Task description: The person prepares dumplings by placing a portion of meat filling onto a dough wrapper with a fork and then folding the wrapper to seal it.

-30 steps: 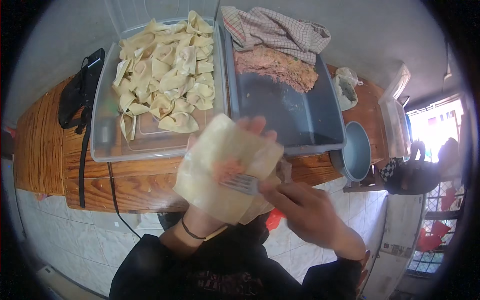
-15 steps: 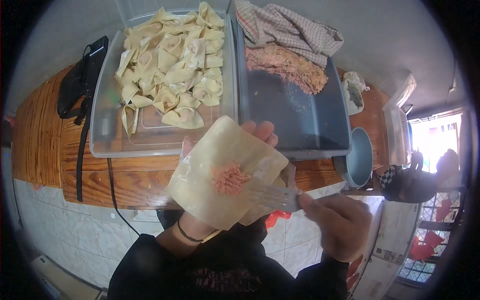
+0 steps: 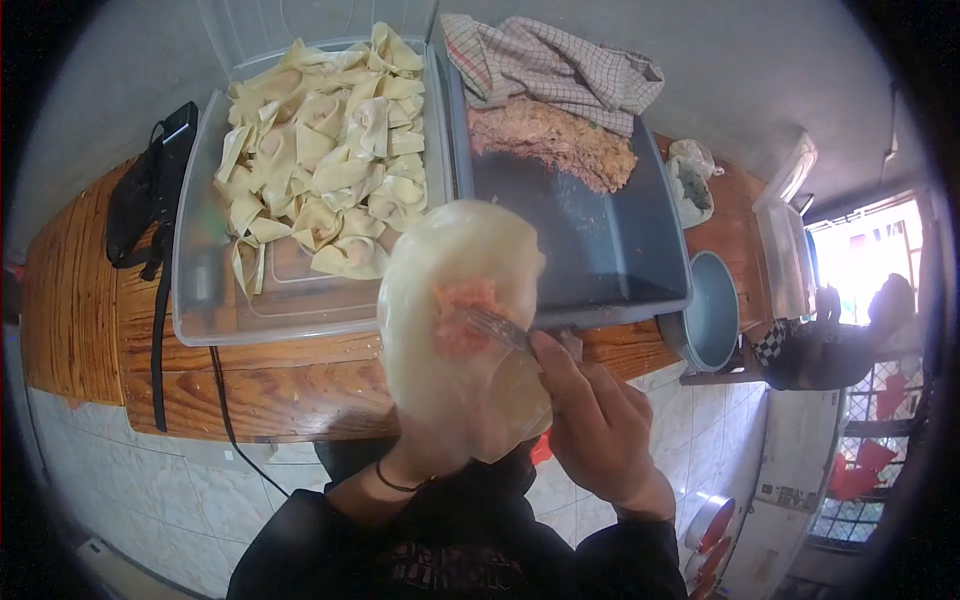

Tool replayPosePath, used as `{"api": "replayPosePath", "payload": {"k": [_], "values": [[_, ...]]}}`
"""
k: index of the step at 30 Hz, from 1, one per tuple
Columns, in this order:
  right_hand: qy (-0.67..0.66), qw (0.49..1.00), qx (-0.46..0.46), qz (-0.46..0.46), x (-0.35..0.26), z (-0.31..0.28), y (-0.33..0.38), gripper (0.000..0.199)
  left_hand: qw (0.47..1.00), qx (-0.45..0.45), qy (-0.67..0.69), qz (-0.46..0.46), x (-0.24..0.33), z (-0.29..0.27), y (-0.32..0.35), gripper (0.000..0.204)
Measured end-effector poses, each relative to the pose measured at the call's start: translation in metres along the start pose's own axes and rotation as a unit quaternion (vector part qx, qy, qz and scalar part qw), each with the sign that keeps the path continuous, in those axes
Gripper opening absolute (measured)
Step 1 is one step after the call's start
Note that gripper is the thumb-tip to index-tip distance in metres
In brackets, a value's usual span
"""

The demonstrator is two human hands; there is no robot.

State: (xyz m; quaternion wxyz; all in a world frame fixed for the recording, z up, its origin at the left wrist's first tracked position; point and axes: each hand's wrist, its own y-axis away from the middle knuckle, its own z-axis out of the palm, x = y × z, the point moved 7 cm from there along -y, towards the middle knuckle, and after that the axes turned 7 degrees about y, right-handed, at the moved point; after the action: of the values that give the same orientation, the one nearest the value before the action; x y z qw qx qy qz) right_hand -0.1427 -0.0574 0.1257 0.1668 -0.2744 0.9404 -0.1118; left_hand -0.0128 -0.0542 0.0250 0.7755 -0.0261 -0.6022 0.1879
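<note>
One wrapper (image 3: 455, 330), one fork (image 3: 495, 325), two hands (image 3: 590, 425).

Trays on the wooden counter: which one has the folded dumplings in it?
The clear plastic tray on the left holds the pale folded dumplings. The grey tray beside it holds only pinkish minced filling.

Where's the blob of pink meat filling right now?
In the head view, the filling sits mid-frame on the round wrapper cupped in the left hand, with the fork in the right hand touching it.
</note>
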Motion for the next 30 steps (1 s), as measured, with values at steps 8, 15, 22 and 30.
{"api": "replayPosePath", "payload": {"k": [8,15,22,30], "values": [[-0.12,0.989,0.001,0.085,0.02,-0.018,0.008,0.044,0.98,0.073,0.175,-0.058,0.005,-0.013,-0.02,0.03],[-0.006,0.998,0.036,-0.057,-0.005,0.004,0.016,0.064,0.942,0.021,0.33,-0.067,0.01,0.0,-0.006,0.055],[0.123,0.984,0.121,-0.033,0.008,0.009,0.011,0.063,0.964,0.027,0.212,-0.157,0.0,-0.002,0.001,0.061],[-0.123,0.964,-0.112,0.209,0.161,0.045,-0.101,0.023,0.93,0.033,0.322,-0.176,-0.013,-0.032,0.012,0.061]]}}
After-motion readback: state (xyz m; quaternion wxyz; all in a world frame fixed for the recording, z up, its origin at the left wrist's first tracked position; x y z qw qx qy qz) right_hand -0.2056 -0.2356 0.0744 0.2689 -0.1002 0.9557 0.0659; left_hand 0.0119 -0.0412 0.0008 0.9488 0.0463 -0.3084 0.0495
